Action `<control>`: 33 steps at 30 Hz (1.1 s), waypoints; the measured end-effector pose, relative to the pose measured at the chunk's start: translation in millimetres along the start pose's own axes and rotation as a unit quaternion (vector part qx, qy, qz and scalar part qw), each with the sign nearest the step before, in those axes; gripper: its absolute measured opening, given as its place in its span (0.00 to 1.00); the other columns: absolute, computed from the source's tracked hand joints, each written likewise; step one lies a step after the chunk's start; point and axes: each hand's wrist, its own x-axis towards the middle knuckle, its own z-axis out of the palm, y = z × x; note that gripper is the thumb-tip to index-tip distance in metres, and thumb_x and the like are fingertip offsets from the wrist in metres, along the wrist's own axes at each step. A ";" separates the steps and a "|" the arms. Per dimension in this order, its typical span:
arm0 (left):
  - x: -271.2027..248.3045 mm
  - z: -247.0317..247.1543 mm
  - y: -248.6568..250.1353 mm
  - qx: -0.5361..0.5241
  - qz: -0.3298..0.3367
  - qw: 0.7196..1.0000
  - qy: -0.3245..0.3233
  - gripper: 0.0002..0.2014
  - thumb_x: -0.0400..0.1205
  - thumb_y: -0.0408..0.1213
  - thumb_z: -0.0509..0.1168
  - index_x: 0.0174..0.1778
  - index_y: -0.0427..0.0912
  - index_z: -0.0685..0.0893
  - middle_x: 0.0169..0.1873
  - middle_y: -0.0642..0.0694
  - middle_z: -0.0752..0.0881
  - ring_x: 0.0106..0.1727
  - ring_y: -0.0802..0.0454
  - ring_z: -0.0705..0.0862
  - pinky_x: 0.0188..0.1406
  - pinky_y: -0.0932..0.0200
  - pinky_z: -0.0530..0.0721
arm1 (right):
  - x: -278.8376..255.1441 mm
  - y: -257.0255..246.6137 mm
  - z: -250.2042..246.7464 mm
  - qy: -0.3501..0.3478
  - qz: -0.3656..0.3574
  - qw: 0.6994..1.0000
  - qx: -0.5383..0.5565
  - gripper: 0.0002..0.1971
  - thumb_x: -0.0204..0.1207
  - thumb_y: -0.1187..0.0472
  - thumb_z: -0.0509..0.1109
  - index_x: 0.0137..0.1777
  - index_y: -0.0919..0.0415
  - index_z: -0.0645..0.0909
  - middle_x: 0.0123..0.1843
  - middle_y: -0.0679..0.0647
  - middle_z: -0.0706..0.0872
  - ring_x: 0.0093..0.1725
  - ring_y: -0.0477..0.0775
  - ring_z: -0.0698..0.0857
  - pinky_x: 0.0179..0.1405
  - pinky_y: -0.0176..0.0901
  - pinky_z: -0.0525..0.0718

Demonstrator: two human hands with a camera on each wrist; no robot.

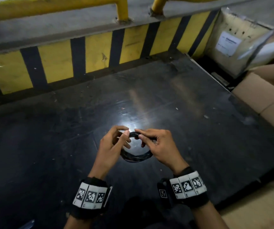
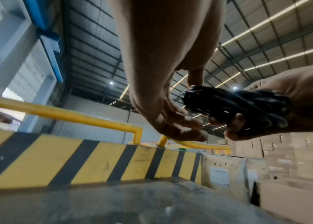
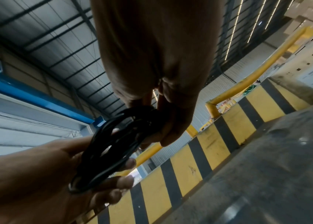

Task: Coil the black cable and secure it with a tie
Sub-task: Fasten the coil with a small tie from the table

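Both hands hold the black cable (image 1: 137, 157), which is already wound into a round coil and kept in the air above the dark table (image 1: 50, 138). The left hand (image 1: 112, 143) pinches the coil's far side, at 12 o'clock of the ring, between thumb and forefinger. The right hand (image 1: 159, 146) closes its fingers on the same far side, just beside the left fingertips. The near arc of the coil hangs free at 6 o'clock, between the two wrists. A tie cannot be made out on the bundle.

At 2 o'clock from the hands stands a wrapped carton (image 1: 232, 42) with a white label (image 1: 228, 43) (its print is too blurred to read). The wristbands (image 1: 90, 196) carry black-and-white square codes, no readable words.
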 end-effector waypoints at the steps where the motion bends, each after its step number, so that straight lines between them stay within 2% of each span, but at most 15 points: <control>1: -2.4 6.4 -3.5 -0.018 -0.005 1.000 -0.008 0.06 0.85 0.37 0.66 0.53 0.38 0.85 0.39 0.36 0.91 0.34 0.42 0.91 0.34 0.50 0.88 | -6.3 6.0 -0.8 -0.011 0.011 1.000 -0.002 0.12 0.81 0.61 0.75 0.63 0.59 0.91 0.40 0.53 0.96 0.38 0.47 0.91 0.43 0.42 0.88; 3: -7.2 17.8 -11.5 -0.039 -0.019 0.999 -0.010 0.06 0.84 0.34 0.68 0.48 0.33 0.85 0.36 0.34 0.91 0.32 0.40 0.91 0.30 0.53 0.88 | -15.6 14.1 -1.8 -0.027 0.034 0.999 -0.003 0.13 0.81 0.61 0.75 0.63 0.60 0.91 0.41 0.53 0.96 0.39 0.46 0.91 0.42 0.33 0.84; 5: -12.4 27.5 -22.4 -0.065 -0.051 0.997 -0.009 0.08 0.83 0.33 0.70 0.45 0.30 0.86 0.34 0.32 0.91 0.29 0.45 0.89 0.28 0.58 0.87 | -24.2 22.4 -4.4 -0.040 0.075 0.996 0.005 0.13 0.81 0.62 0.75 0.64 0.62 0.90 0.44 0.53 0.96 0.39 0.47 0.92 0.43 0.21 0.79; 7: -17.4 36.1 -34.9 -0.090 -0.078 0.993 -0.014 0.05 0.82 0.29 0.70 0.46 0.29 0.87 0.35 0.33 0.91 0.28 0.48 0.88 0.27 0.60 0.87 | -32.9 34.9 -7.1 -0.062 0.116 0.991 0.033 0.14 0.80 0.64 0.75 0.64 0.64 0.89 0.43 0.51 0.94 0.38 0.45 0.92 0.45 0.16 0.78; 10: -23.2 46.6 -56.8 -0.098 -0.114 0.988 -0.039 0.06 0.80 0.25 0.71 0.52 0.29 0.88 0.34 0.35 0.91 0.26 0.50 0.87 0.26 0.61 0.87 | -45.9 59.6 -10.5 -0.111 0.161 0.978 0.074 0.15 0.80 0.64 0.75 0.66 0.64 0.89 0.40 0.51 0.93 0.35 0.34 0.89 0.44 0.22 0.80; 12: -26.7 52.9 -70.7 -0.081 -0.137 0.985 -0.066 0.06 0.80 0.24 0.71 0.52 0.29 0.90 0.30 0.40 0.91 0.24 0.53 0.86 0.26 0.63 0.86 | -52.4 74.5 -15.9 -0.159 0.185 0.967 0.074 0.15 0.81 0.63 0.75 0.67 0.62 0.88 0.46 0.59 0.96 0.44 0.38 0.92 0.50 0.28 0.84; 14: -29.9 58.2 -82.6 -0.058 -0.157 0.983 -0.079 0.06 0.79 0.24 0.72 0.50 0.29 0.91 0.26 0.43 0.90 0.24 0.56 0.86 0.26 0.65 0.85 | -57.3 89.5 -25.5 -0.200 0.205 0.957 0.049 0.16 0.81 0.61 0.75 0.68 0.60 0.88 0.57 0.61 0.95 0.59 0.48 0.93 0.62 0.36 0.86; 16: -33.6 61.4 -94.2 -0.043 -0.178 0.981 -0.070 0.05 0.79 0.23 0.73 0.48 0.30 0.92 0.25 0.45 0.90 0.23 0.57 0.85 0.26 0.66 0.85 | -62.9 107.7 -39.3 -0.175 0.237 0.956 0.014 0.15 0.82 0.60 0.74 0.67 0.59 0.88 0.60 0.60 0.94 0.62 0.52 0.91 0.65 0.42 0.85; 19: -40.8 61.3 -108.4 -0.013 -0.194 0.979 -0.068 0.04 0.78 0.23 0.74 0.45 0.34 0.92 0.24 0.44 0.90 0.22 0.57 0.85 0.25 0.66 0.85 | -77.0 141.3 -66.7 -0.041 0.295 0.951 -0.085 0.13 0.80 0.63 0.75 0.64 0.59 0.91 0.60 0.58 0.94 0.62 0.49 0.90 0.63 0.30 0.84; 20: -43.0 60.5 -112.1 -0.004 -0.197 0.978 -0.069 0.04 0.78 0.23 0.74 0.45 0.34 0.92 0.24 0.44 0.90 0.22 0.57 0.85 0.25 0.66 0.85 | -83.0 150.6 -75.4 -0.015 0.313 0.942 -0.118 0.13 0.80 0.63 0.75 0.63 0.58 0.91 0.60 0.57 0.94 0.61 0.50 0.91 0.63 0.31 0.84; 21: -45.2 59.6 -115.4 0.002 -0.201 0.977 -0.070 0.04 0.77 0.23 0.74 0.44 0.35 0.92 0.23 0.45 0.90 0.22 0.57 0.85 0.25 0.66 0.85 | -89.3 159.5 -82.1 -0.009 0.334 0.932 -0.145 0.13 0.79 0.63 0.75 0.62 0.57 0.92 0.59 0.56 0.94 0.60 0.51 0.92 0.66 0.37 0.85; 22: -47.2 59.1 -118.1 0.007 -0.204 0.976 -0.071 0.04 0.77 0.23 0.74 0.44 0.34 0.92 0.23 0.46 0.90 0.22 0.57 0.85 0.25 0.66 0.84 | -95.8 167.8 -86.3 -0.014 0.356 0.920 -0.163 0.13 0.79 0.63 0.76 0.61 0.55 0.92 0.59 0.54 0.95 0.60 0.51 0.92 0.68 0.43 0.85; 24: -50.5 58.9 -121.2 0.012 -0.210 0.975 -0.071 0.04 0.77 0.23 0.74 0.46 0.32 0.92 0.22 0.47 0.90 0.21 0.59 0.85 0.24 0.68 0.84 | -107.8 179.4 -87.6 -0.040 0.389 0.902 -0.186 0.12 0.78 0.61 0.77 0.60 0.52 0.92 0.58 0.52 0.95 0.58 0.51 0.92 0.68 0.47 0.86; 30: -52.8 55.3 -125.3 0.022 -0.219 0.973 -0.066 0.06 0.78 0.23 0.74 0.49 0.26 0.91 0.23 0.39 0.87 0.19 0.61 0.83 0.23 0.71 0.81 | -128.5 191.6 -65.4 -0.079 0.416 0.879 -0.218 0.12 0.77 0.56 0.77 0.60 0.49 0.91 0.58 0.49 0.95 0.60 0.51 0.91 0.65 0.48 0.87; 33: -52.4 50.9 -128.3 0.030 -0.225 0.972 -0.058 0.06 0.78 0.23 0.74 0.49 0.27 0.91 0.23 0.39 0.87 0.19 0.62 0.83 0.23 0.71 0.82 | -129.6 188.9 -62.7 -0.107 0.436 0.852 -0.270 0.10 0.77 0.51 0.75 0.57 0.46 0.90 0.56 0.46 0.94 0.60 0.52 0.90 0.61 0.48 0.87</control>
